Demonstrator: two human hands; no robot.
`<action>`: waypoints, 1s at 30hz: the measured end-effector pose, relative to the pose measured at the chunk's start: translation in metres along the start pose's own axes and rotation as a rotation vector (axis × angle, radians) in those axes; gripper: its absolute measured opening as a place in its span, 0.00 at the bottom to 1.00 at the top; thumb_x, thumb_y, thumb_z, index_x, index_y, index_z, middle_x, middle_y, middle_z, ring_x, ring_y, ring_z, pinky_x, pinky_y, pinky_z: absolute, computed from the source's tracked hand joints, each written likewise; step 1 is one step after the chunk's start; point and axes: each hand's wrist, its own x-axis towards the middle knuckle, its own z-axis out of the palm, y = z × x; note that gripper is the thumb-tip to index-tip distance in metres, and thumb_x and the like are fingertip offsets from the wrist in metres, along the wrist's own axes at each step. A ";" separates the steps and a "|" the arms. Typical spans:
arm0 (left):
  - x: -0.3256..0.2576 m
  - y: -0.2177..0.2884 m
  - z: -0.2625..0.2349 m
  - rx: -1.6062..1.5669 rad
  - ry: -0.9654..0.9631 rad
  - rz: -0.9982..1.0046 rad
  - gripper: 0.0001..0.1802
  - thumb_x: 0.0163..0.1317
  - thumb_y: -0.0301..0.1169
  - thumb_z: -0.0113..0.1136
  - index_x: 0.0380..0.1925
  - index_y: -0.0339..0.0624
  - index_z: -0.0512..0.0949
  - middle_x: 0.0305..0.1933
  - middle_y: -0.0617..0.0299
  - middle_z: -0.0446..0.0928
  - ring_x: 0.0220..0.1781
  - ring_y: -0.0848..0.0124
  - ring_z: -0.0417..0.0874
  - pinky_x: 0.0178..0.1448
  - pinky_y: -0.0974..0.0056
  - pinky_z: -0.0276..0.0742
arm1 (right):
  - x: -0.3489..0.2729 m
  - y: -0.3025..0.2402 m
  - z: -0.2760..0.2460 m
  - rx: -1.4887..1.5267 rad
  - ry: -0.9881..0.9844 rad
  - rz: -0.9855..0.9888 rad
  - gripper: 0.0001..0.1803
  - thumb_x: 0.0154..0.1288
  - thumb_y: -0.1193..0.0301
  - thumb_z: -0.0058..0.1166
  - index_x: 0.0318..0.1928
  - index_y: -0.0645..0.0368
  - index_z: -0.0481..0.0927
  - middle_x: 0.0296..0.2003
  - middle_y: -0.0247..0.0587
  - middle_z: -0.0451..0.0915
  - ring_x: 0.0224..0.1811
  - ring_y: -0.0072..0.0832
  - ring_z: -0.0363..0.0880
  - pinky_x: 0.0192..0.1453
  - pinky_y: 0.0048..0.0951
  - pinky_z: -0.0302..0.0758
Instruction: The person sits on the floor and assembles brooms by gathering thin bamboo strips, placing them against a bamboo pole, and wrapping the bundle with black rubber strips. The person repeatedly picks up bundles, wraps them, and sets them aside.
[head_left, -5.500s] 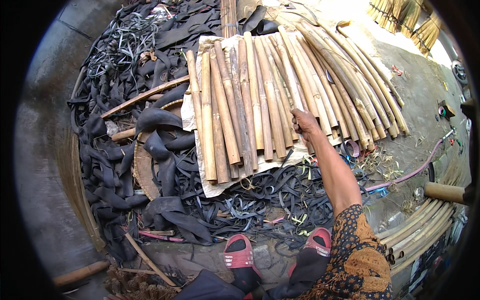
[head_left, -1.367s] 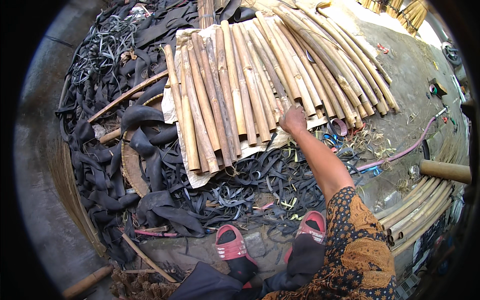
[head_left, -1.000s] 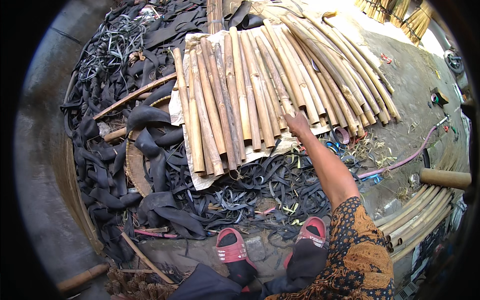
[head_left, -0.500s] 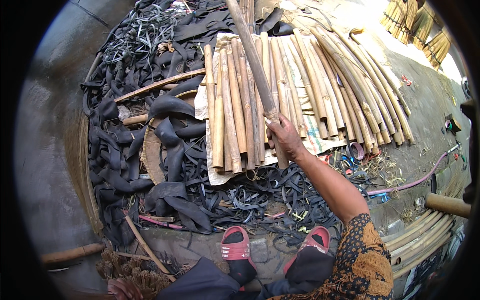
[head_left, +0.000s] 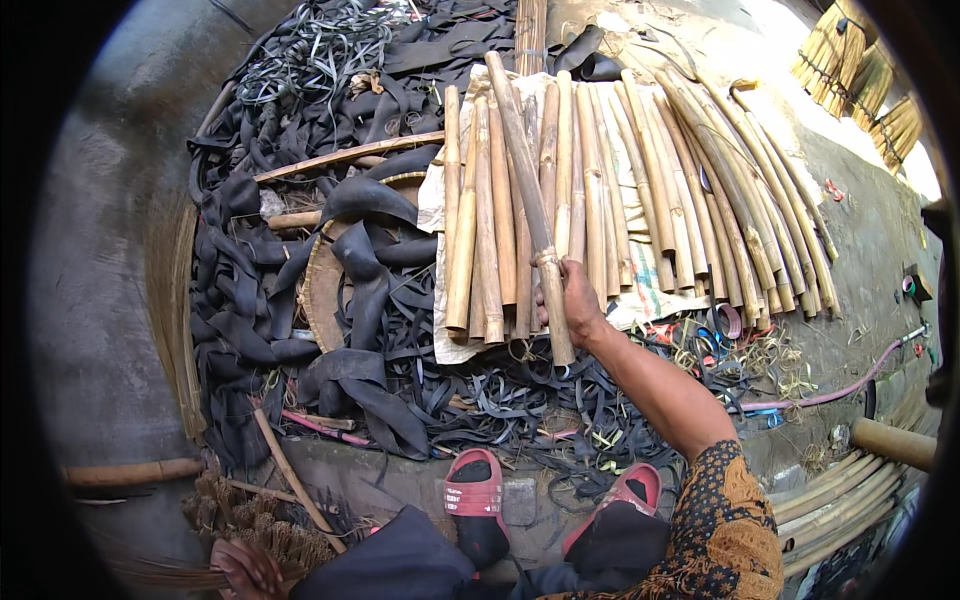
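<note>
My right hand (head_left: 578, 303) is wrapped around the lower part of a greyish-brown bamboo pole (head_left: 528, 200). The pole slants over a row of paler bamboo poles (head_left: 490, 215) laid side by side on a pale woven sack (head_left: 430, 205). Its near end sticks out past the row towards me. At the lower left, my left hand (head_left: 248, 568) is closed, its fingers curled beside a brown bundle of thin stalks (head_left: 240, 515). What the left hand grips, if anything, I cannot make out.
Black rubber strips (head_left: 370, 290) heap left of and below the poles, partly over a round woven tray (head_left: 322, 290). A pink hose (head_left: 850, 392) and more bamboo poles (head_left: 835, 500) lie at right. Tied stalk bundles (head_left: 835, 60) stand far right. My pink sandals (head_left: 474, 490) are below.
The held bamboo pole has come down and towards me, now lying closer over the row. My left hand shows more fully at the lower left. The whole view has shifted slightly.
</note>
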 end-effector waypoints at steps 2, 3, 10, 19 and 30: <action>0.001 0.000 0.001 0.028 -0.005 0.003 0.25 0.80 0.52 0.47 0.26 0.50 0.64 0.21 0.68 0.59 0.17 0.78 0.57 0.24 0.70 0.57 | 0.001 0.001 -0.002 0.140 -0.053 0.021 0.27 0.82 0.52 0.28 0.62 0.55 0.76 0.27 0.39 0.74 0.19 0.27 0.73 0.24 0.29 0.74; 0.002 0.001 0.002 0.044 -0.003 0.012 0.25 0.81 0.52 0.46 0.26 0.50 0.63 0.21 0.68 0.59 0.17 0.78 0.57 0.24 0.70 0.57 | 0.001 0.001 -0.002 0.231 -0.077 0.052 0.27 0.81 0.53 0.29 0.62 0.55 0.76 0.27 0.39 0.74 0.19 0.27 0.73 0.24 0.29 0.74; 0.005 0.003 0.008 0.068 0.006 0.016 0.26 0.82 0.52 0.43 0.26 0.49 0.63 0.21 0.68 0.58 0.17 0.78 0.56 0.24 0.70 0.58 | 0.008 0.001 -0.004 0.065 -0.025 -0.128 0.23 0.82 0.59 0.40 0.66 0.59 0.71 0.32 0.38 0.77 0.28 0.25 0.77 0.32 0.27 0.79; 0.007 0.003 0.010 0.090 0.005 0.025 0.26 0.82 0.52 0.43 0.26 0.49 0.63 0.21 0.68 0.58 0.17 0.78 0.56 0.24 0.70 0.57 | 0.012 0.027 0.002 -0.712 0.194 -0.466 0.38 0.70 0.63 0.62 0.73 0.69 0.62 0.59 0.65 0.76 0.61 0.49 0.78 0.69 0.41 0.72; 0.009 0.003 0.009 0.101 -0.007 0.030 0.25 0.82 0.51 0.43 0.26 0.49 0.64 0.22 0.67 0.58 0.18 0.77 0.57 0.24 0.70 0.57 | 0.007 0.039 0.027 -0.861 0.155 -0.503 0.36 0.70 0.65 0.61 0.72 0.68 0.65 0.55 0.59 0.73 0.51 0.43 0.79 0.62 0.39 0.76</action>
